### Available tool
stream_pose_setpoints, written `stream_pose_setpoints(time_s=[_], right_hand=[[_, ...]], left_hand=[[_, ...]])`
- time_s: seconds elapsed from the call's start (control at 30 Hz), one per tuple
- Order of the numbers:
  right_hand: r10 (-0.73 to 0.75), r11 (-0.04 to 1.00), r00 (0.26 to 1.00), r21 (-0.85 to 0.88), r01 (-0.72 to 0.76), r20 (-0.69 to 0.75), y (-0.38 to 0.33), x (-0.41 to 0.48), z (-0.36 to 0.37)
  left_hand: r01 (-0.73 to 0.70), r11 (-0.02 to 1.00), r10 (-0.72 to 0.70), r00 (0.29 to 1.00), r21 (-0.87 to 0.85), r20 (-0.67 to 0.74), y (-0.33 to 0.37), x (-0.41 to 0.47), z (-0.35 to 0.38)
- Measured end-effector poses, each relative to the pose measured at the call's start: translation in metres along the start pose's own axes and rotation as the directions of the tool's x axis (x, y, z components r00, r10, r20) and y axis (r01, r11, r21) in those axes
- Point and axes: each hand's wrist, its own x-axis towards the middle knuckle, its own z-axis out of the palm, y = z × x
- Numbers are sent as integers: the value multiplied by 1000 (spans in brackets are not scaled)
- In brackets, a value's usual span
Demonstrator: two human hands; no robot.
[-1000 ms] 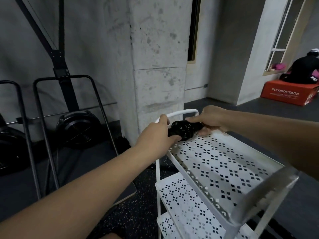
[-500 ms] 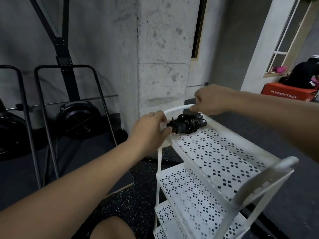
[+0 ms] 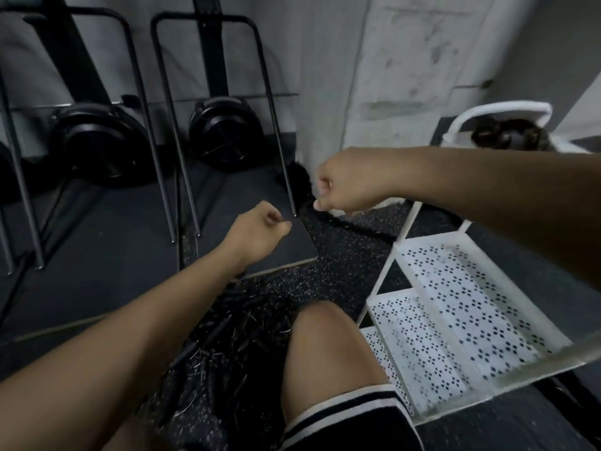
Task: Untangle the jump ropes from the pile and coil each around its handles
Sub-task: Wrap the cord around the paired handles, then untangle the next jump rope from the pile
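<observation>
Black jump rope pile (image 3: 234,330) lies on the speckled rubber floor (image 3: 338,255), between the left forearm and the bare knee (image 3: 325,346). It's motion-blurred, so single handles are hard to pick out. One coiled jump rope (image 3: 507,135) sits at the far end of the white perforated cart (image 3: 455,288), on the top shelf under the end rail, well apart from both hands.

Left hand (image 3: 257,234) hangs above the dark mat (image 3: 227,203), fingers curled toward the palm, thumb against them, nothing seen in it. Right hand (image 3: 349,183) is higher, near the concrete pillar (image 3: 390,76), fingers curled in a loose fist, nothing visible in it either. A thin cord would be lost in the blur. Black flywheel machines (image 3: 224,131) stand behind.

Judged step: one rope is done, so go for the next one in the pile. To do it well:
- Find a handle first, not a mid-length loop.
- Pinch it and lift straight up so the cord slides free.
- Hold the rest of the pile down with the other hand.
- If it snags, trace the cord back through the knot, don't yank.
- Find the second handle, pair the two, then wrap tight, even turns.
</observation>
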Motion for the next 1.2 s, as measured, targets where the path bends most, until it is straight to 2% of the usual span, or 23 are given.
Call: stream_pose_setpoints(time_s=[0.1, 0.27, 0.37, 0.47, 0.6, 0.73, 0.8, 0.9, 1.2], right_hand=[[-23, 994, 993, 113, 10, 114, -23, 49, 48], [-41, 931, 984, 364, -25, 173, -34, 126, 143], [-38, 813, 961, 568, -131, 276, -33, 161, 219], [-26, 665, 920, 694, -276, 391, -24, 188, 299], [6, 490, 861, 749, -446, 509, -11, 219, 401], [19, 423, 830, 748, -511, 557, -7, 239, 485], [13, 429, 813, 731, -530, 582, -12, 248, 526], [38, 526, 812, 679, -512, 583, -26, 261, 580], [90, 777, 900, 536, -331, 427, -77, 298, 681]], left_hand=[[108, 994, -107, 994, -30, 24, -64, 9, 14], [272, 962, -269, 958, -16, 96, -155, 23, 60], [351, 936, -348, 925, 7, 155, -210, 29, 101], [401, 914, -402, 888, 52, 222, -259, 31, 145], [452, 887, -458, 844, 92, 279, -316, 32, 203], [428, 888, -460, 831, 167, 314, -354, 34, 258], [398, 897, -442, 819, 193, 365, -375, 33, 283], [395, 898, -440, 803, 193, 402, -404, 30, 315], [478, 859, -511, 789, 182, 340, -465, 32, 353]])
